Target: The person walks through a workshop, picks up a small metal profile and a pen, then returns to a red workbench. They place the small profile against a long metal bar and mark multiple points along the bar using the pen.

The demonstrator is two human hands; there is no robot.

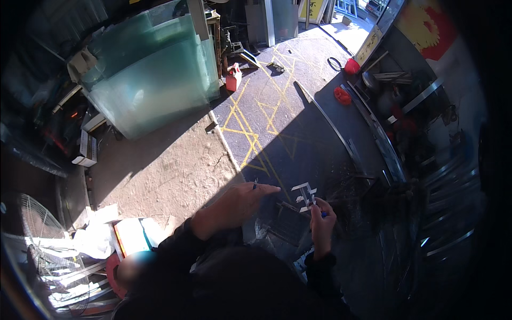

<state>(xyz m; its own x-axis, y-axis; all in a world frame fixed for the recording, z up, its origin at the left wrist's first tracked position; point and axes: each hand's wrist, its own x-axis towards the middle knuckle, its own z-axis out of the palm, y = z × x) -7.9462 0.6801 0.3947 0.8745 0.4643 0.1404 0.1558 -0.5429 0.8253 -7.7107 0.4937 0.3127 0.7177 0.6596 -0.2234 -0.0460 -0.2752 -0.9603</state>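
Over the shaded floor, my right hand [322,224] is closed round a short pale metal or plastic profile piece [304,196] with bent, branching edges. Something small and blue [324,214] shows at its fingers; its kind is unclear. To the left, my left hand [240,201] stretches its index finger toward the profile piece, apart from it. The other fingers are curled, and a small dark slender thing [255,184] sticks up between them. Too little of it shows to name it.
Large greenish glass sheets [154,80] lean at the far left. A red and white jug [233,77] stands beside them. Long metal strips [325,117] lie along the right. A wire fan guard [42,218] and white bags [96,237] are at the lower left.
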